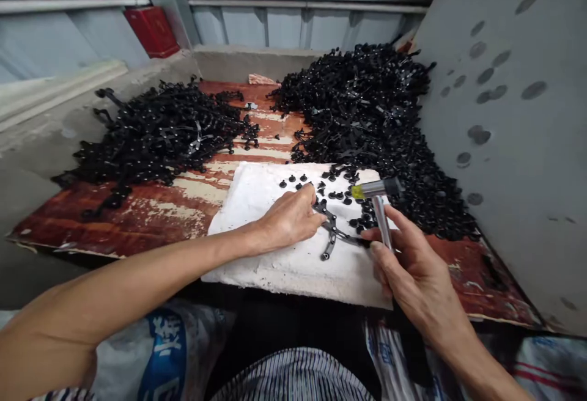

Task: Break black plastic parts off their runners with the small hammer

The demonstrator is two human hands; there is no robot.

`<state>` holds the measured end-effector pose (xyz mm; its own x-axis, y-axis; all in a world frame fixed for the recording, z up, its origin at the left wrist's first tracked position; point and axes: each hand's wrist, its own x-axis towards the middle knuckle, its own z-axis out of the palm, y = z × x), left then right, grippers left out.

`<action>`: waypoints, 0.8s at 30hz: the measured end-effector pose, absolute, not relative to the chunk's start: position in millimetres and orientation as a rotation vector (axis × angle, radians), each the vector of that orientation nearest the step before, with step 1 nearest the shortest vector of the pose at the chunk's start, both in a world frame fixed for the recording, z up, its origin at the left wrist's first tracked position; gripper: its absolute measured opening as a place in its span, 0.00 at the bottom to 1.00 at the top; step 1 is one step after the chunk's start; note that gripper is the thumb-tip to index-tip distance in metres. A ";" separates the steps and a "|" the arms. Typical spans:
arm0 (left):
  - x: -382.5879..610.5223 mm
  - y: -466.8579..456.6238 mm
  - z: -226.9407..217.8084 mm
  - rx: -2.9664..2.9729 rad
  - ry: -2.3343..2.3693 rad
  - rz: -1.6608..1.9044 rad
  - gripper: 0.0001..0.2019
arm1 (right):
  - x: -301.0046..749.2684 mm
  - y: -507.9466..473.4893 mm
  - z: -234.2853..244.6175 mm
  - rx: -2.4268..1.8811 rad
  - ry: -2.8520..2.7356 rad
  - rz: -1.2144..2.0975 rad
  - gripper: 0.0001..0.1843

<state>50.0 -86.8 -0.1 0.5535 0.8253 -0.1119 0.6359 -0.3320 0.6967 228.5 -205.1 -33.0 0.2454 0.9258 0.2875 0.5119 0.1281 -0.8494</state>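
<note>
My left hand (293, 214) has its fingers closed at the upper left end of a black branched plastic bracket (331, 230), which lies on a white board (257, 254). My right hand (408, 260) is wrapped round the handle of a small hammer (373, 190). The hammer has a yellow face on its left side and a dark one on its right. The bracket's right arm reaches toward the right fingertips; whether they touch it I cannot tell. Small black round studs (338, 195) lie scattered on the board, some just beyond the left fingers.
A heap of black brackets (156, 132) lies on the left of the worn red tabletop (192, 205). A larger heap of black parts (367, 107) covers the right. A spotted grey panel (513, 114) stands at the right edge. Printed sacks (160, 352) sit below the table.
</note>
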 end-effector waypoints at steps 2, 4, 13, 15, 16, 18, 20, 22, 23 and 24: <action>53.0 -83.5 -0.5 2.075 1.183 0.344 0.08 | 236.2 -202.7 -38.9 -1.590 -1.570 0.347 0.28; 56.7 -83.1 -2.1 2.072 1.171 0.358 0.08 | 239.5 -200.6 -43.9 -1.602 -1.689 0.232 0.29; 73.0 -95.4 -14.2 1.837 1.126 0.551 0.08 | 234.5 -192.2 -47.3 -1.578 -1.830 0.052 0.32; 72.1 -96.2 -12.4 1.754 1.133 0.518 0.08 | 235.6 -192.7 -46.6 -1.605 -1.827 0.062 0.33; 70.9 -96.7 -10.7 1.712 1.138 0.496 0.08 | 236.0 -193.2 -46.3 -1.627 -1.833 0.073 0.34; 67.6 -98.2 -6.5 1.632 1.138 0.456 0.08 | 236.3 -194.0 -45.5 -1.664 -1.858 0.084 0.35; 63.3 -99.9 -2.7 1.566 1.124 0.429 0.07 | 236.0 -194.6 -43.8 -1.653 -1.884 0.072 0.35; 58.8 -101.4 -0.9 1.522 1.084 0.447 0.06 | 235.0 -195.8 -40.5 -1.603 -1.890 0.068 0.34; 57.0 -102.0 -1.0 1.507 1.054 0.469 0.06 | 234.2 -196.9 -38.2 -1.570 -1.883 0.066 0.35; 55.8 -102.6 -1.6 1.490 1.026 0.491 0.05 | 233.0 -198.5 -35.6 -1.541 -1.874 0.068 0.35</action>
<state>55.8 -102.6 -1.6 0.5219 0.8150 -0.2518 0.3153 0.0900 0.9447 233.0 -198.5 -35.6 -0.0480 0.8787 0.4749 0.8423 0.2912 -0.4537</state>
